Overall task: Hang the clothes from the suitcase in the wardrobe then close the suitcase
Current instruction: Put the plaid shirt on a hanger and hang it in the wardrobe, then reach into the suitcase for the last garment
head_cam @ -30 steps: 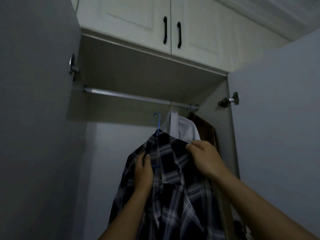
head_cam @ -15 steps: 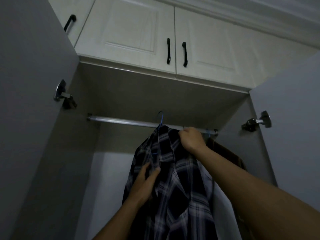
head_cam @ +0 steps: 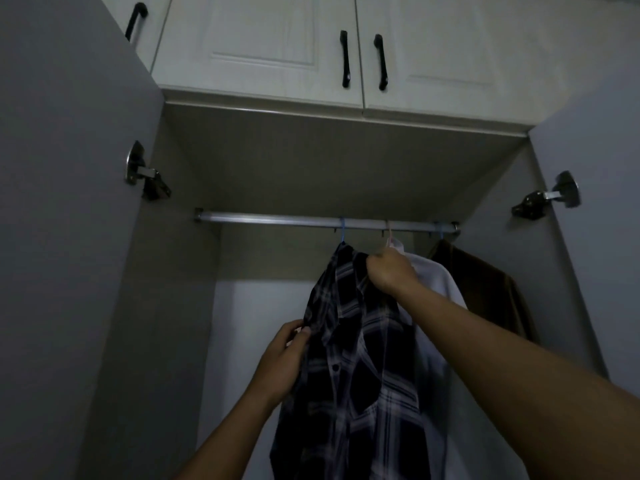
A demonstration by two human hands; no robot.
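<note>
Dark plaid button shirt on blue hanger over silver metal rail; right hand fingers clamp collar, left hand fingers pinch shoulder (an uneven tug could slide it off).

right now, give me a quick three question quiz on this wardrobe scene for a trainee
1. True or false: the plaid shirt's blue hanger is hooked on the rail.
2. How many garments hang on the rail?
3. Which hand grips the plaid shirt near its collar: A) left hand B) right hand?

Key: 1 true; 2 three: plaid shirt, white shirt, brown garment; 3 B.
</note>
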